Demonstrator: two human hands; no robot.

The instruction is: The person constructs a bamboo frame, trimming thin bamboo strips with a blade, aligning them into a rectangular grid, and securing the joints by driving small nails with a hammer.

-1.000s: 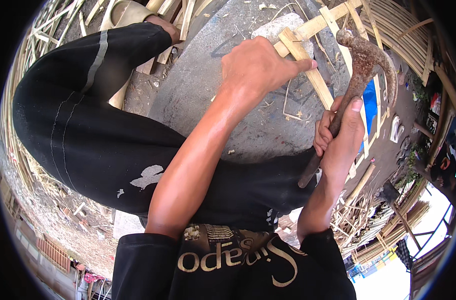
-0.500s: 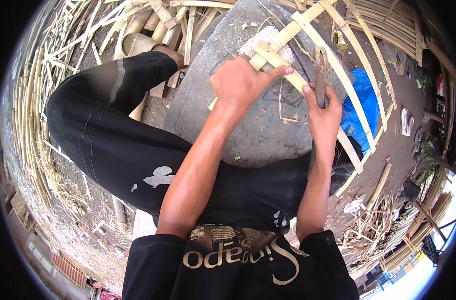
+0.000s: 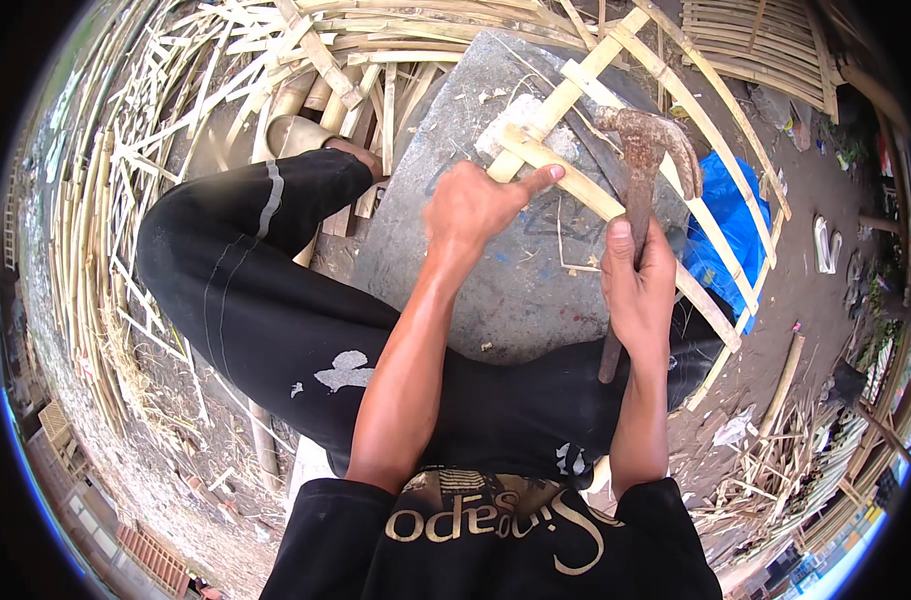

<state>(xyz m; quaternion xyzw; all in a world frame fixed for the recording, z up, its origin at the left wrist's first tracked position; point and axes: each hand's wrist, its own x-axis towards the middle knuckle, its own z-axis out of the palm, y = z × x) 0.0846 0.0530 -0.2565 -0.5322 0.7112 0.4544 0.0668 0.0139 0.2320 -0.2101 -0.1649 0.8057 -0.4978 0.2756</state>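
My left hand (image 3: 469,208) is closed around the near end of a long pale bamboo strip (image 3: 578,88), its thumb stretched toward a shorter bamboo slat (image 3: 565,172) that crosses it. Upright in my right hand (image 3: 639,285) is a rusty hammer (image 3: 643,165); my fingers wrap its handle below the head. The slat passes beside the handle and runs on beyond my right hand. Several curved strips (image 3: 690,95) cross the long strip to form a lattice. Under both hands lies a grey stone slab (image 3: 455,290).
My bent left leg (image 3: 245,260) lies beside the slab. A blue plastic sheet (image 3: 725,200) sits under the lattice at the right. Cut bamboo (image 3: 80,270) is heaped at the left, with scraps (image 3: 765,470) at the lower right.
My right hand has swung the hammer so its head shows fully above the slat. My left hand has shifted slightly toward me, and the view has moved a little.
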